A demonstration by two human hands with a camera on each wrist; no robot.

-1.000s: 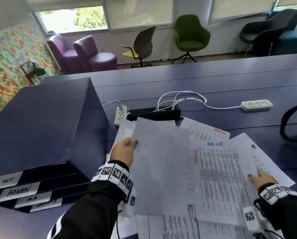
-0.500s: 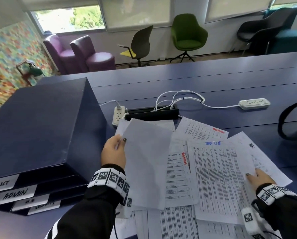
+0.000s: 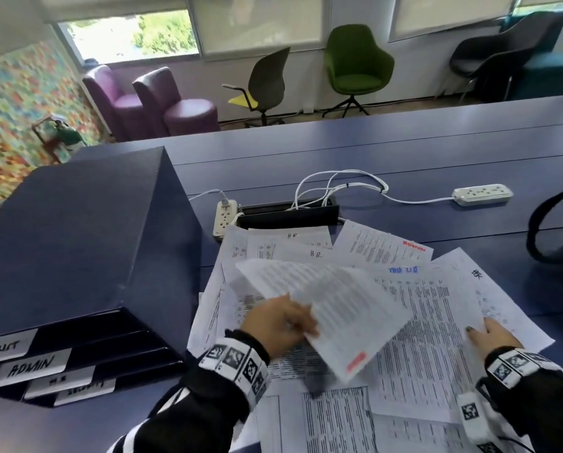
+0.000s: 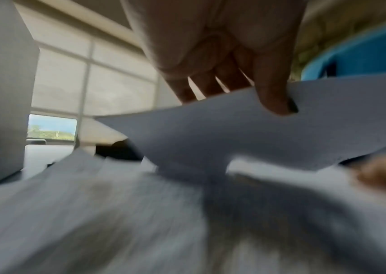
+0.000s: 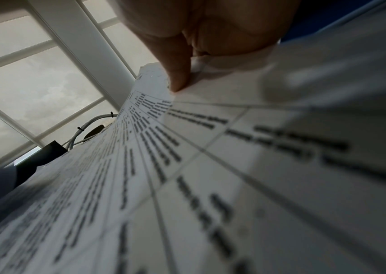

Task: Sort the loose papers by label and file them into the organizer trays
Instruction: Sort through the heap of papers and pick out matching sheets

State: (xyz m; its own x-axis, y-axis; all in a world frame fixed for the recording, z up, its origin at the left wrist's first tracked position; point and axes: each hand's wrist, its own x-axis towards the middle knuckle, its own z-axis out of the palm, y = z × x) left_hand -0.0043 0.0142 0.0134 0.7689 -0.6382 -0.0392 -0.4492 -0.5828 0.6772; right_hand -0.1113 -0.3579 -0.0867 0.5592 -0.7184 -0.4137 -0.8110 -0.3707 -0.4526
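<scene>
Organizer (image 3: 77, 243): left of frame, labelled trays facing lower left.
Left hand (image 3: 275, 325): centre, pinching a lifted sheet (image 3: 332, 308) curling above the loose papers (image 3: 430, 338).
Right hand (image 3: 492, 338): lower right, fingers flat, pressing the pile.

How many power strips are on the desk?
2. One power strip lies beside the organizer, just beyond the papers; the other strip lies far right. More could be hidden under papers.

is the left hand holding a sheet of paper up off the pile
Yes, the left hand pinches a sheet with a red label at its near end, lifted and curled above the pile of papers.
</scene>
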